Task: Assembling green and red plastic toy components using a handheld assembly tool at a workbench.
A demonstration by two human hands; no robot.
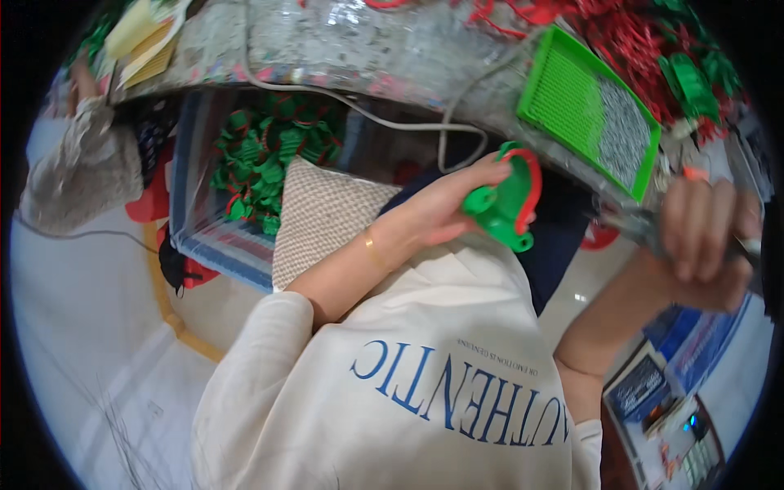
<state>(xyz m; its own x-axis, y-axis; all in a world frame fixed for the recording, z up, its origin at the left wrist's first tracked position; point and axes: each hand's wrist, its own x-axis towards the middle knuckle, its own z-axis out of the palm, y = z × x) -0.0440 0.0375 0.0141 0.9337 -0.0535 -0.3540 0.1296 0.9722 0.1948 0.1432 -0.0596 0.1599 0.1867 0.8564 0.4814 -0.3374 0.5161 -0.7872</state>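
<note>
Left hand grips green-and-red plastic piece just off bench near edge, long axis fore-and-aft; right hand, closed round blurred grey tool, stands apart to its right

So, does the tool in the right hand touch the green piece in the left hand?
Apart: in the head view, dark cloth shows in the gap between the tool and the green piece.

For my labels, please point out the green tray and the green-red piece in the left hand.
Green tray (pixel 562 95): head view, on its bare textured floor.
Green-red piece (pixel 512 196): head view, on its green middle.
</note>
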